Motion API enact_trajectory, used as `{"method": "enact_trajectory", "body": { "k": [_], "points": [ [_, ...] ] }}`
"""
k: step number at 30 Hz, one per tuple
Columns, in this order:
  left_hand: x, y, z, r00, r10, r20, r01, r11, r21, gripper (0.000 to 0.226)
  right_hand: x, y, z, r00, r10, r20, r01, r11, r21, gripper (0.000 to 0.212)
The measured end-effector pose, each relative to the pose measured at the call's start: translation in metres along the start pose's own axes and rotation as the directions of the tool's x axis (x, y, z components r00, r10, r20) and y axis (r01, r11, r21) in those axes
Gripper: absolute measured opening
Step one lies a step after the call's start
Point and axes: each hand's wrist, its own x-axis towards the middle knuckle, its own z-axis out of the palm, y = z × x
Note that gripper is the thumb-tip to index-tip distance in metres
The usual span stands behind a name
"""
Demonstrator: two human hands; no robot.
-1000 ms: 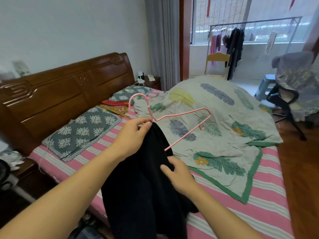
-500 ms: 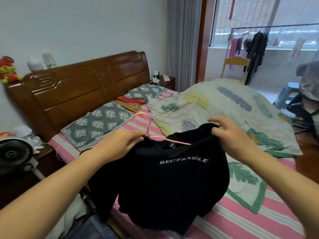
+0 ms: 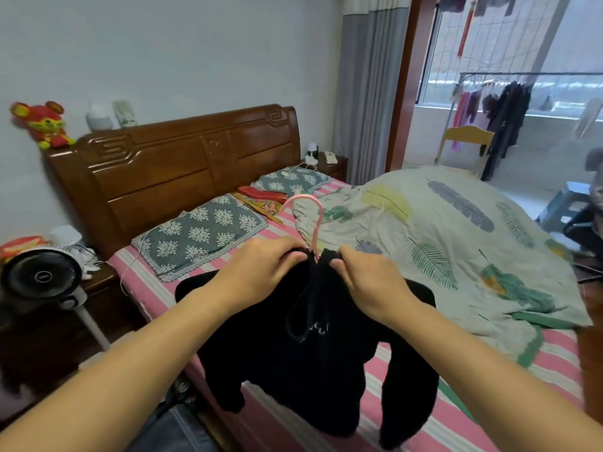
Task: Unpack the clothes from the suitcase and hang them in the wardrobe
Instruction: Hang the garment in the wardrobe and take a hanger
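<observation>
Both hands, the left hand (image 3: 264, 272) and right hand (image 3: 368, 282), pinch the black hoodie (image 3: 313, 353) collar, fingers clamped beside the pink hanger (image 3: 310, 220) hook over the bed (image 3: 554, 353) edge; seat each shoulder evenly before lifting.

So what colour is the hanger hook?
Pink; the hanger hook rises between both hands above the black top, head view.

The bed (image 3: 408, 380) has a pink-and-white striped sheet and a carved wooden headboard (image 3: 182, 168). Beyond the left hand (image 3: 261, 275) lie two grey flowered pillows (image 3: 202, 230), with a red-and-yellow cloth (image 3: 261, 200) between them. Beyond and beside the right hand (image 3: 372, 285) spreads a pale leaf-print quilt (image 3: 456, 243).
</observation>
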Motion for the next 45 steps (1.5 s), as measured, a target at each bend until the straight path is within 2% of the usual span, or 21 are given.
{"method": "enact_trajectory", "body": {
  "k": [3, 5, 7, 9, 11, 14, 16, 18, 19, 21, 23, 24, 26, 28, 29, 32, 35, 38, 41, 43, 45],
  "points": [
    [-0.02, -0.021, -0.019, 0.998, -0.052, 0.033, 0.048, 0.994, 0.095, 0.043, 0.009, 0.012, -0.008, 0.99, -0.087, -0.114, 0.085, 0.996, -0.018, 0.035],
    [-0.049, -0.055, -0.043, 0.988, -0.155, -0.002, 0.153, 0.977, 0.151, 0.048, 0.005, 0.034, -0.016, 0.979, -0.026, -0.2, 0.028, 1.0, 0.01, 0.046],
    [-0.074, -0.074, -0.056, 0.981, -0.196, -0.017, 0.196, 0.966, 0.168, 0.045, 0.003, 0.041, -0.014, 0.968, -0.033, -0.249, 0.042, 0.999, 0.031, 0.046],
    [-0.076, -0.066, -0.05, 0.987, -0.155, 0.03, 0.141, 0.952, 0.271, 0.043, 0.012, 0.029, -0.005, 0.963, -0.116, -0.241, 0.131, 0.99, 0.046, 0.038],
    [-0.067, -0.048, -0.039, 0.981, -0.178, 0.08, 0.151, 0.951, 0.268, 0.045, 0.024, 0.012, 0.002, 0.964, -0.181, -0.195, 0.206, 0.971, 0.119, 0.032],
    [-0.059, -0.043, -0.035, 0.98, -0.195, 0.049, 0.173, 0.944, 0.281, 0.048, 0.03, 0.008, 0.006, 0.949, -0.243, -0.202, 0.28, 0.943, 0.18, 0.03],
    [-0.06, -0.045, -0.036, 0.983, -0.182, 0.036, 0.16, 0.928, 0.336, 0.05, 0.027, 0.015, 0.007, 0.948, -0.228, -0.223, 0.272, 0.943, 0.193, 0.035],
    [-0.063, -0.051, -0.038, 0.973, -0.229, 0.042, 0.201, 0.918, 0.342, 0.048, 0.022, 0.02, 0.007, 0.947, -0.107, -0.304, 0.19, 0.948, 0.257, 0.027],
    [-0.064, -0.056, -0.04, 0.959, -0.273, 0.074, 0.237, 0.919, 0.316, 0.048, 0.019, 0.022, 0.004, 0.932, 0.024, -0.36, 0.101, 0.94, 0.326, 0.02],
    [-0.07, -0.07, -0.045, 0.93, -0.311, 0.197, 0.256, 0.931, 0.26, 0.04, 0.011, 0.025, -0.005, 0.848, 0.34, -0.406, -0.092, 0.85, 0.519, 0.019],
    [-0.079, -0.078, -0.048, 0.912, -0.29, 0.29, 0.234, 0.949, 0.212, 0.026, 0.002, 0.021, -0.01, 0.766, 0.511, -0.389, -0.165, 0.742, 0.65, 0.025],
    [-0.082, -0.081, -0.047, 0.926, -0.274, 0.262, 0.228, 0.954, 0.193, 0.027, -0.005, 0.017, -0.01, 0.772, 0.487, -0.408, -0.129, 0.749, 0.65, 0.023],
    [-0.081, -0.087, -0.044, 0.947, -0.306, 0.1, 0.285, 0.941, 0.184, 0.024, -0.018, 0.006, -0.002, 0.849, 0.294, -0.438, -0.006, 0.835, 0.55, 0.017],
    [-0.079, -0.092, -0.042, 0.939, -0.336, -0.078, 0.345, 0.91, 0.23, 0.012, -0.027, 0.001, 0.009, 0.931, 0.048, -0.361, 0.094, 0.926, 0.366, 0.034],
    [-0.079, -0.094, -0.043, 0.939, -0.314, -0.141, 0.341, 0.905, 0.252, 0.009, -0.026, 0.002, 0.013, 0.953, 0.013, -0.302, 0.083, 0.949, 0.305, 0.043],
    [-0.08, -0.089, -0.047, 0.954, -0.214, -0.212, 0.269, 0.922, 0.28, 0.01, -0.006, 0.006, 0.019, 0.986, 0.107, -0.129, -0.084, 0.981, 0.173, 0.053],
    [-0.078, -0.089, -0.055, 0.94, -0.21, -0.268, 0.278, 0.928, 0.249, 0.006, 0.027, -0.009, 0.027, 0.996, 0.07, 0.051, -0.073, 0.996, 0.059, 0.028],
    [-0.083, -0.096, -0.085, 0.878, -0.307, -0.368, 0.374, 0.918, 0.128, 0.012, 0.052, -0.035, 0.034, 0.997, 0.04, -0.064, -0.038, 0.999, 0.035, 0.026],
    [-0.11, -0.109, -0.134, 0.839, -0.416, -0.351, 0.437, 0.899, -0.019, 0.021, 0.079, -0.069, 0.044, 0.982, -0.026, -0.188, 0.045, 0.994, 0.096, 0.019],
    [-0.139, -0.116, -0.169, 0.796, -0.478, -0.37, 0.48, 0.872, -0.095, 0.028, 0.104, -0.098, 0.056, 0.98, -0.118, -0.16, 0.148, 0.97, 0.193, 0.01],
    [-0.169, -0.119, -0.201, 0.75, -0.538, -0.386, 0.55, 0.831, -0.09, 0.031, 0.133, -0.133, 0.069, 0.975, -0.207, -0.074, 0.22, 0.925, 0.31, 0.009]
  ]
}}
